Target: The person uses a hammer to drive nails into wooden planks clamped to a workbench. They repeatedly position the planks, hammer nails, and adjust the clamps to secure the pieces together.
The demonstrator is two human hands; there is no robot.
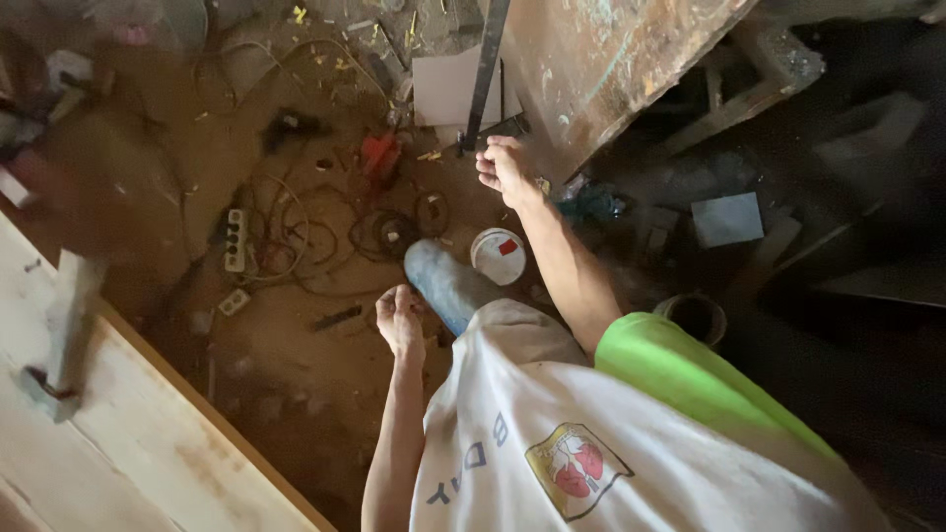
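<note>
My left hand (pixel 399 317) hangs over the dirt floor with its fingers curled into a loose fist, and nothing shows in it. It is just left of my blue shoe (pixel 443 284). My right hand (pixel 503 166) reaches forward from a bright green sleeve, fingers curled. It sits right beside the lower end of a dark slanted metal bar (pixel 485 74). Whether it grips the bar or something small is unclear. A rusty, paint-stained metal tabletop (pixel 601 59) stands above the bar.
A white round tin with a red label (pixel 499 256) lies by my shoe. A power strip (pixel 235 239), tangled cables (pixel 296 232) and a red tool (pixel 379 156) lie on the floor. A pale wooden board (pixel 138 443) fills the lower left. Dark clutter fills the right.
</note>
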